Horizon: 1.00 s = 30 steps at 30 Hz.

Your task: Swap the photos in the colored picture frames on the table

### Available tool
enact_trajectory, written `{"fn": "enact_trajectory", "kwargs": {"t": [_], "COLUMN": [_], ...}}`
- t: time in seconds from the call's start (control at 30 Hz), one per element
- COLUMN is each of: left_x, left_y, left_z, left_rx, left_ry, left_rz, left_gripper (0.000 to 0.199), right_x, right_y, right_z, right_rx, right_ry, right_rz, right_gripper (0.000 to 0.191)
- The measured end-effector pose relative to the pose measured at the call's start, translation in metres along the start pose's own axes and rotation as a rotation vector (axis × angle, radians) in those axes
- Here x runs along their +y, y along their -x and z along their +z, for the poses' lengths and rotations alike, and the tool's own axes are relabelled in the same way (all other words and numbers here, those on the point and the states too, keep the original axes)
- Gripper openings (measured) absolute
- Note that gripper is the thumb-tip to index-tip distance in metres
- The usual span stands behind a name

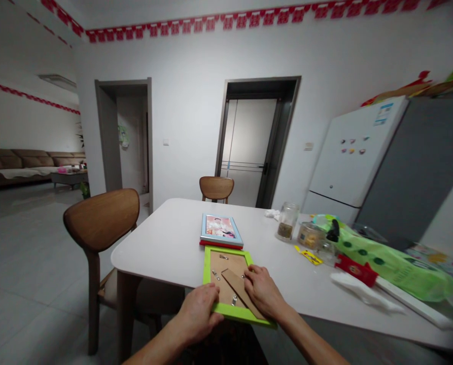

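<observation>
A lime-green picture frame [208, 268] lies back side up at the table's near edge, its brown backing board [226, 263] showing. Small metal clips sit around the board, and a brown stand leg [236, 286] slants across it. My left hand [201, 309] grips the frame's lower left corner, thumb and fingers closed on the border. On the right side, my right hand [262, 289] has its fingers bent over the backing and the frame's edge, at a clip that is mostly hidden. Just beyond lies a light-blue picture frame [220, 228] stacked on a red one [211, 243].
To the right stand a glass jar [287, 223] and a clear container [310, 235]. A yellow packet [309, 255], a red item [357, 270] and a green plastic package [393, 263] lie beyond them. Wooden chairs [104, 218] stand left and behind the white table [153, 243].
</observation>
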State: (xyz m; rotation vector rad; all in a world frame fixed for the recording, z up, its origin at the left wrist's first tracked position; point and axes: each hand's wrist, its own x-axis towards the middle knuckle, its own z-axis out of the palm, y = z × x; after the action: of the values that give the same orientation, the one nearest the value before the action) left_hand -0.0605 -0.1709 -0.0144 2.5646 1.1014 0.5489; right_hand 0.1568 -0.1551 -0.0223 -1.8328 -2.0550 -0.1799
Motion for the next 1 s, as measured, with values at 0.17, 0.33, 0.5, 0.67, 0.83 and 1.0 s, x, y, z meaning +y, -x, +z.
{"fn": "enact_trajectory", "kwargs": {"t": [0.17,0.33,0.5,0.67,0.83,1.0], "left_x": [0.001,0.001,-0.002,-0.005,-0.004,-0.005], "left_y": [0.0,0.0,0.001,0.003,0.003,0.002], "left_z": [0.001,0.001,0.001,0.004,0.004,0.006], "left_rx": [0.004,-0.003,0.0,-0.008,0.011,0.031], "left_ry": [0.004,0.019,0.045,0.062,0.105,0.123], "left_rz": [-0.007,-0.013,0.006,0.006,0.029,0.034], "left_gripper": [0.037,0.032,0.036,0.042,0.041,0.037], "right_x": [0.0,0.001,0.0,-0.026,-0.059,-0.063], "right_y": [0.0,-0.001,0.001,-0.007,-0.019,-0.022], "right_z": [0.0,0.001,0.001,0.004,0.009,0.007], "right_rx": [-0.037,-0.044,-0.05,-0.016,-0.115,-0.136], "right_ry": [0.027,0.062,0.035,-0.086,-0.125,-0.168], "right_rz": [-0.019,-0.019,-0.029,-0.088,-0.21,-0.197], "right_gripper": [0.03,0.029,0.031,0.031,0.025,0.023]}}
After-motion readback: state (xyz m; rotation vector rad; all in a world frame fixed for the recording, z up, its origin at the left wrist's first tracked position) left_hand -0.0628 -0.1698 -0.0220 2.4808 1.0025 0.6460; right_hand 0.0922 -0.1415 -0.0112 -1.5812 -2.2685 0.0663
